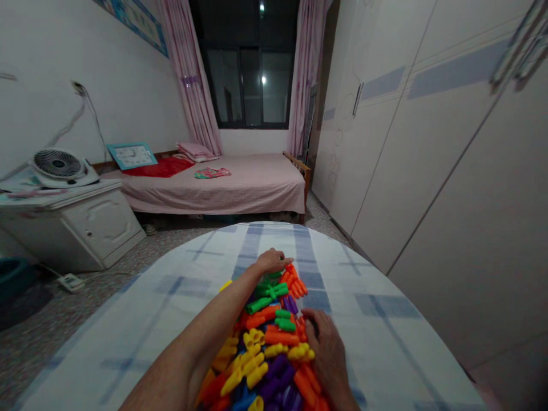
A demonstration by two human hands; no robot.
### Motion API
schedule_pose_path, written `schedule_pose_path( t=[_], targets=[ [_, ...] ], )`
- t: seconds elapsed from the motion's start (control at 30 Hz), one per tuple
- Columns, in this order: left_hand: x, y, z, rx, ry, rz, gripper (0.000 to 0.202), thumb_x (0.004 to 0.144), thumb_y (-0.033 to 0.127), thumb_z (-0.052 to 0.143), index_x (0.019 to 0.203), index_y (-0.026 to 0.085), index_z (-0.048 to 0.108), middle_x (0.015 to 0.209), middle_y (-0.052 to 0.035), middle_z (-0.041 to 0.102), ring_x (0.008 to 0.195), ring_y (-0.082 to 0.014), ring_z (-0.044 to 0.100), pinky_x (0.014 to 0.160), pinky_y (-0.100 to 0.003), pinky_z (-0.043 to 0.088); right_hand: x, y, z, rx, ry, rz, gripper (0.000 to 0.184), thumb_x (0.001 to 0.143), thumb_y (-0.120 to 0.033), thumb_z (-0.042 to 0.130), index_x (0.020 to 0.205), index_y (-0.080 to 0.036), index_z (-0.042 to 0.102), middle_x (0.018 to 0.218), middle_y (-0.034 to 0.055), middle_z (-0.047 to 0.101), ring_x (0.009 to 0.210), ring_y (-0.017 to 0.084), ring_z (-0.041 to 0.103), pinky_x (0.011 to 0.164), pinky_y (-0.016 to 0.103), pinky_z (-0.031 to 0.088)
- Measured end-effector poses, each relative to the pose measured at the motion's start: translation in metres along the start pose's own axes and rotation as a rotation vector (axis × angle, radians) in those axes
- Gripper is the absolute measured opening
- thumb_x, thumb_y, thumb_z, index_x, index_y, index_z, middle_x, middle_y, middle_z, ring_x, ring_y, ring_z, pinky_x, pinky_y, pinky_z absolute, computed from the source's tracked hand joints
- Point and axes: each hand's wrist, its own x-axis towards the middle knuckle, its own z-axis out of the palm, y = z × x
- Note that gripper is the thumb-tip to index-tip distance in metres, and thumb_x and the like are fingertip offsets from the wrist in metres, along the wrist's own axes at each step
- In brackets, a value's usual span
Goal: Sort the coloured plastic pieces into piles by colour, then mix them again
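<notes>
A heap of colourful plastic building pieces (257,365), in yellow, orange, green, purple and blue, lies on the near part of the table. Reaching across its left side, my left hand (273,261) is at the far end of the heap. Its fingers stretch right, by the tip of an orange piece (292,275), with nothing visible in them. Green pieces (269,294) lie just below that hand. Along the right edge of the heap rests my right hand (326,345), fingers bent but apart, near yellow pieces (301,352) and orange ones. Its fingertips are partly hidden.
The round table has a white and blue checked cloth (188,319). Beyond it stands a bed (257,182) with a pink cover. A white cabinet (103,225) holding a fan (62,165) is at left, and a tall wardrobe (449,171) lines the right side.
</notes>
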Motion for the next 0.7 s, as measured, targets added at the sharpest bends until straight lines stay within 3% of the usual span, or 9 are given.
schedule_pose_path(
  t=[0.17,0.4,0.53,0.7],
  targets=[
    [-0.008,0.017,0.002,-0.003,-0.143,0.102,0.043,0.081,0.049,0.050,0.095,0.014,0.070,0.087,-0.0084,0.069,0.079,-0.0206,0.061,0.069,-0.027,0.044,0.001,-0.002,0.000,0.006,0.006,0.004,0.026,0.088,-0.025,0.038,0.096,-0.022,0.063,0.098,0.0036,0.065,0.095,0.019,0.058,0.087,0.032,0.042],
    [-0.047,0.031,-0.010,-0.111,-0.281,0.276,0.035,0.081,0.042,0.051,0.087,0.014,0.070,0.071,0.0021,0.061,0.068,-0.0123,0.052,0.060,-0.020,0.038,0.001,-0.003,0.000,0.000,0.014,-0.010,0.025,0.086,-0.024,0.039,0.095,-0.021,0.062,0.098,0.0045,0.065,0.094,0.020,0.059,0.086,0.033,0.042],
    [-0.086,0.044,-0.020,-0.154,-0.280,0.343,0.033,0.083,0.041,0.049,0.093,0.016,0.068,0.078,0.0022,0.062,0.071,-0.0115,0.052,0.061,-0.019,0.037,0.002,-0.003,0.000,0.000,0.011,-0.025,0.025,0.087,-0.023,0.039,0.096,-0.021,0.063,0.097,0.0047,0.065,0.094,0.020,0.059,0.086,0.033,0.042],
    [-0.152,0.060,-0.027,-0.147,-0.245,0.424,0.027,0.086,0.036,0.047,0.092,0.019,0.068,0.078,0.0012,0.065,0.069,-0.0111,0.054,0.062,-0.019,0.038,0.003,-0.002,0.001,0.006,0.018,-0.038,0.025,0.086,-0.022,0.039,0.095,-0.020,0.062,0.098,0.0056,0.065,0.094,0.019,0.058,0.087,0.033,0.042]
  ],
)
